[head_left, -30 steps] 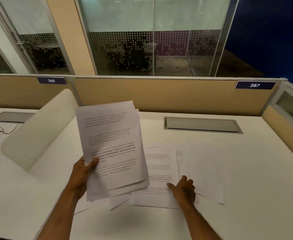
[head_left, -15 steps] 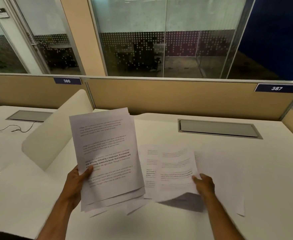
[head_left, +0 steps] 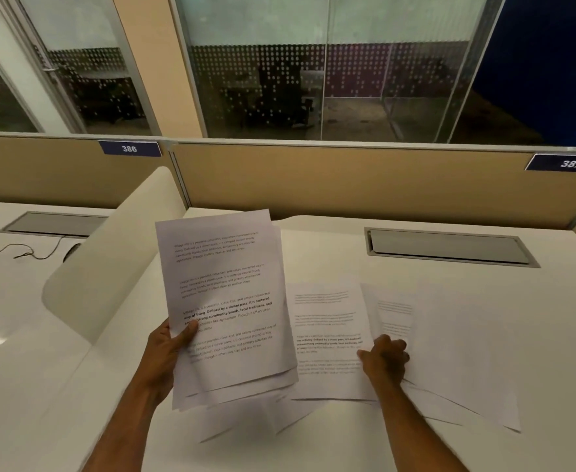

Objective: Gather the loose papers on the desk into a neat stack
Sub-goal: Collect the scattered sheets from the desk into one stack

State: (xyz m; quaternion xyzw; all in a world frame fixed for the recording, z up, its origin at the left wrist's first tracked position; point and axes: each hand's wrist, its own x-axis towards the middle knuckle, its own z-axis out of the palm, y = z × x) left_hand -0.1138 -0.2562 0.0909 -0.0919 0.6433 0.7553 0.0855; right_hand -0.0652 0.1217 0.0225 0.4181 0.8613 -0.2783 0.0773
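Since half a second ago the right hand (head_left: 383,361) has dropped onto the printed sheet (head_left: 327,335) on the desk (head_left: 535,301), fingers curled, looks like to drag it in. Going left to right: left hand (head_left: 165,356) pinches the gathered stack (head_left: 225,301) upright, thumb on front, probably so new pages slot behind; loose sheets (head_left: 456,352) fan out right.

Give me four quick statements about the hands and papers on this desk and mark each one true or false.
1. The left hand holds a bundle of sheets raised off the desk. True.
2. The right hand is empty in the air. False: it rests on a printed sheet lying on the desk.
3. Every paper is already gathered. False: loose sheets remain on the desk.
4. The partition labels read 386 and 387. True.
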